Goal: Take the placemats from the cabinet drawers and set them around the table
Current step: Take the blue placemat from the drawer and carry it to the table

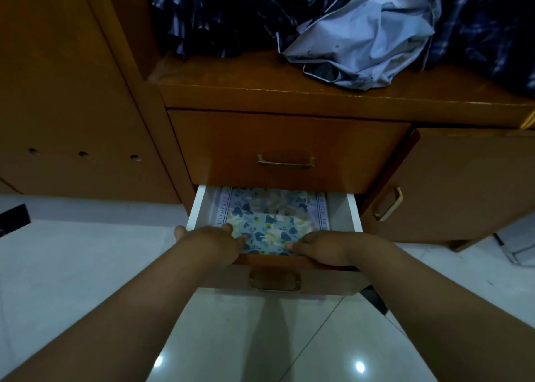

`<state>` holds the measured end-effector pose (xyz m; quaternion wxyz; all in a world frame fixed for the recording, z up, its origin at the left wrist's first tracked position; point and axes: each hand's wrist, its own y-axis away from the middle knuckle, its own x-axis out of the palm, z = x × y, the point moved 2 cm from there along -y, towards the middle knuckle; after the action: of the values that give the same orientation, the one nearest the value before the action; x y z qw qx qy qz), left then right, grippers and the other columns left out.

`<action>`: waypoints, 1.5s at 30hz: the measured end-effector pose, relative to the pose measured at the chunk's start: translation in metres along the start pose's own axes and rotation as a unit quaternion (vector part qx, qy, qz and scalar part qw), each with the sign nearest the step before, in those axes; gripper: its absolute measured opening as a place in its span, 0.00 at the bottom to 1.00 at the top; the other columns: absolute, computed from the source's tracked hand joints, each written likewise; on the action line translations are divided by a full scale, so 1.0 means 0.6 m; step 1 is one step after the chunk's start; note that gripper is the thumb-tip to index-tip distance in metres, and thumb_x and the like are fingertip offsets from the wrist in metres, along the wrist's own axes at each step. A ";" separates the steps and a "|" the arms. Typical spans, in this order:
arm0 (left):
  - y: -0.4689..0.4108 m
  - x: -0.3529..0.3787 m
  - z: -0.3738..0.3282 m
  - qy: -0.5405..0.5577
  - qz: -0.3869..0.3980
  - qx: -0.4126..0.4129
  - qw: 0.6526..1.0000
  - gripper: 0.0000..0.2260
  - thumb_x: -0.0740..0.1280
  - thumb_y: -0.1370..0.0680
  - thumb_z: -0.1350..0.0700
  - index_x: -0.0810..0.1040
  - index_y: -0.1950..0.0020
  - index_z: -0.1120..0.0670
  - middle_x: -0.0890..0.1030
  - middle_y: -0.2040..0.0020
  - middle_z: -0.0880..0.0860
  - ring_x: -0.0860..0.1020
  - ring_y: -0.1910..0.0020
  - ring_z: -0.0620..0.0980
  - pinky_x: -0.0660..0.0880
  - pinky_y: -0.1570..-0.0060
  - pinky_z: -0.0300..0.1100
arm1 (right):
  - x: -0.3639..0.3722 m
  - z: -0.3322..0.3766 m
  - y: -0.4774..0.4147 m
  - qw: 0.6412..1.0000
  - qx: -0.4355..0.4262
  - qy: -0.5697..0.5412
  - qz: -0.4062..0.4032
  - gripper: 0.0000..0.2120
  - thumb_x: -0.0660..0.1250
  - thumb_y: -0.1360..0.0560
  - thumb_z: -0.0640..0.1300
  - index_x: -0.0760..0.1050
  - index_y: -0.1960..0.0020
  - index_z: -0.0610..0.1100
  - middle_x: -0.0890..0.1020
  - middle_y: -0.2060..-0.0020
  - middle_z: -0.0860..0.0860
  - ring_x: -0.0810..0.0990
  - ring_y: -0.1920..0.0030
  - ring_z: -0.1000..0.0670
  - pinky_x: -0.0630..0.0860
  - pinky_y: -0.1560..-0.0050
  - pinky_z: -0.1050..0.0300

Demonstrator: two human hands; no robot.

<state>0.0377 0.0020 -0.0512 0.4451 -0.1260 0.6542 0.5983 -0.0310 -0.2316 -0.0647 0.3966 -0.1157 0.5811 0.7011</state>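
The open drawer (355,214), white inside, sits low in a wooden cabinet (63,86). Right above it is a closed drawer (289,133) with a metal handle (286,161). Its front overhangs the back of the open one and hides the far part of what lies inside.

Above both runs a shelf (231,80) heaped with clothes: a crumpled pale blue shirt (367,34) near the front edge, and dark striped and checked cloth (208,11) behind and beside it. To the right a cabinet door (451,185) stands ajar, its handle beside the open drawer's right wall. The left side panel has three small holes in a row. Below is a glossy pale tiled floor (72,266).

A floral placemat (272,234), blue and cream, lies on top in the drawer toward its near end. It rests on a larger mat (278,201) of like pattern with a lettered border.

Both bare forearms reach forward from the lower corners and converge on the drawer's near edge, just above its front handle (275,281). The left hand (214,244) lies over the near left corner of the drawer, its fingers curled onto the placemat's near left corner and gripping it. The right hand (321,250) rests on the drawer front, fingers bunched and pointing left, pinching the placemat's near right corner. The undersides of both hands are hidden.
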 end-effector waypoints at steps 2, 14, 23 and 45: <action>-0.001 -0.001 -0.007 -0.017 0.017 -0.002 1.000 0.25 0.42 0.19 0.36 0.48 0.21 0.33 0.58 0.19 0.46 0.61 0.24 0.58 0.51 0.38 0.70 | 0.011 -0.003 0.004 1.000 -0.013 -0.012 -0.015 0.41 0.48 0.28 0.78 0.71 0.28 0.53 0.72 0.28 0.48 0.71 0.31 0.46 0.66 0.29 0.47; 0.020 0.007 0.002 0.055 0.006 -0.024 0.998 0.29 0.51 0.22 0.33 0.59 0.22 0.40 0.65 0.22 0.50 0.65 0.27 0.56 0.55 0.36 0.63 | 0.034 -0.017 0.025 0.993 -0.063 -0.030 -0.093 0.24 0.60 0.24 0.71 0.79 0.38 0.58 0.78 0.36 0.54 0.71 0.47 0.56 0.67 0.49 0.60; 0.019 0.014 -0.001 0.088 -0.053 -0.028 0.994 0.50 0.43 0.39 0.15 0.64 0.24 0.40 0.70 0.25 0.50 0.69 0.29 0.56 0.55 0.38 0.62 | 0.014 -0.004 0.073 0.966 -0.105 -0.024 -0.234 0.30 0.70 0.29 0.68 0.78 0.34 0.51 0.80 0.37 0.53 0.77 0.39 0.52 0.73 0.45 0.61; 0.135 -0.101 0.049 0.253 -0.457 0.192 0.831 0.13 0.66 0.19 0.48 0.79 0.35 0.37 0.85 0.50 0.42 0.81 0.52 0.46 0.81 0.57 0.49 | -0.119 0.013 0.195 0.850 -0.159 -0.218 -0.453 0.12 0.79 0.31 0.47 0.81 0.50 0.51 0.82 0.43 0.57 0.78 0.42 0.54 0.78 0.42 0.48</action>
<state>0.0284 0.0265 0.0511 0.5022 -0.4697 0.7133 0.1359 -0.0625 -0.2559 0.0664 0.7625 -0.2719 0.2438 0.5341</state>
